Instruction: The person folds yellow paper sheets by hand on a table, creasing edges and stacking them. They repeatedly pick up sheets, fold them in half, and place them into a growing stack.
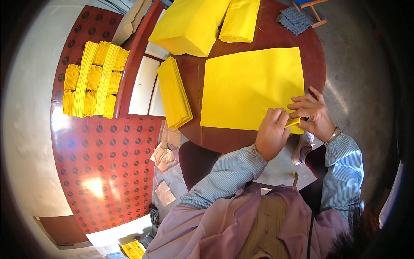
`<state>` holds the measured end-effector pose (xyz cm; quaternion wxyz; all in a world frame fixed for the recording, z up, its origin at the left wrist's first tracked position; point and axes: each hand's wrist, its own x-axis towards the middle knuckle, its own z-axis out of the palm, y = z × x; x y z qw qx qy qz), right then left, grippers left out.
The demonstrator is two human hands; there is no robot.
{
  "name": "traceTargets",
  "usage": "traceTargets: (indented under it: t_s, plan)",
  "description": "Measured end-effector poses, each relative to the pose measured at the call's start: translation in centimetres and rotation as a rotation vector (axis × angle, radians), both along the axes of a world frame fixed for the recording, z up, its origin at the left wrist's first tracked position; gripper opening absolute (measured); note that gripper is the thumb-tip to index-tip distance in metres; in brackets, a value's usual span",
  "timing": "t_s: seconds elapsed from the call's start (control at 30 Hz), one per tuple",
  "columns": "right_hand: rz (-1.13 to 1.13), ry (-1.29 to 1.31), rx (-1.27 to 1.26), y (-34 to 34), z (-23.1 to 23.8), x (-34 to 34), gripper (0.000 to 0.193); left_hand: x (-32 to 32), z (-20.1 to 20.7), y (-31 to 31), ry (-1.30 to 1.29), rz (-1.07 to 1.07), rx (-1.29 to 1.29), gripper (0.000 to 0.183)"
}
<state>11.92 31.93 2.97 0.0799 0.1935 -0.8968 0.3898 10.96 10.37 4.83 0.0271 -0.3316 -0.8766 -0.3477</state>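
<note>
A large yellow sheet [248, 86] lies flat on the round red-brown table [189, 69], its near right corner bent up. My left hand [272, 131] pinches that raised corner between thumb and fingers. On the corner's other side, my right hand [314, 113] grips the same fold with thumb and index finger, its other fingers raised and spread. Left of the sheet rests a folded yellow stack [174, 93]. Whether the sheet is paper or cloth, I cannot tell.
Beyond the sheet stand a thick yellow stack [189, 28] and a narrower folded pile [240, 19]. Tied yellow bundles [92, 80] sit on a patterned red surface [108, 159] at left. Crumpled brown paper [164, 155] lies below the table, and a grey-blue cloth [294, 20] hangs at its far right edge.
</note>
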Motion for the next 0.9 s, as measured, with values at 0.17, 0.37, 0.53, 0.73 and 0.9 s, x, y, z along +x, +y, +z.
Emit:
traceTargets:
  t_s: [0.17, 0.37, 0.53, 0.73, 0.9]
  plan:
    - [0.025, 0.040, 0.040, 0.4, -0.2, 0.3, 0.027, -1.1, 1.1, -2.6, 0.210, -0.110, -0.139, 0.043]
    - [0.012, 0.110, 0.029, 0.2, -0.8, 0.5, 0.017, -3.8, 3.2, -9.4, 0.168, -0.163, -0.255, 0.058]
    - [-0.063, 0.107, 0.089, -0.5, 0.0, 0.4, 0.021, -7.3, 5.3, -15.7, 0.069, -0.153, -0.328, 0.068]
    - [-0.220, 0.037, 0.150, -0.6, 0.8, -0.5, 0.023, -13.2, 5.7, -21.6, -0.283, -0.152, -0.284, 0.079]
    - [-0.245, -0.158, -0.060, -0.5, 1.8, -2.5, 0.025, -17.8, 5.3, -25.0, -0.864, -0.062, -0.085, 0.080]
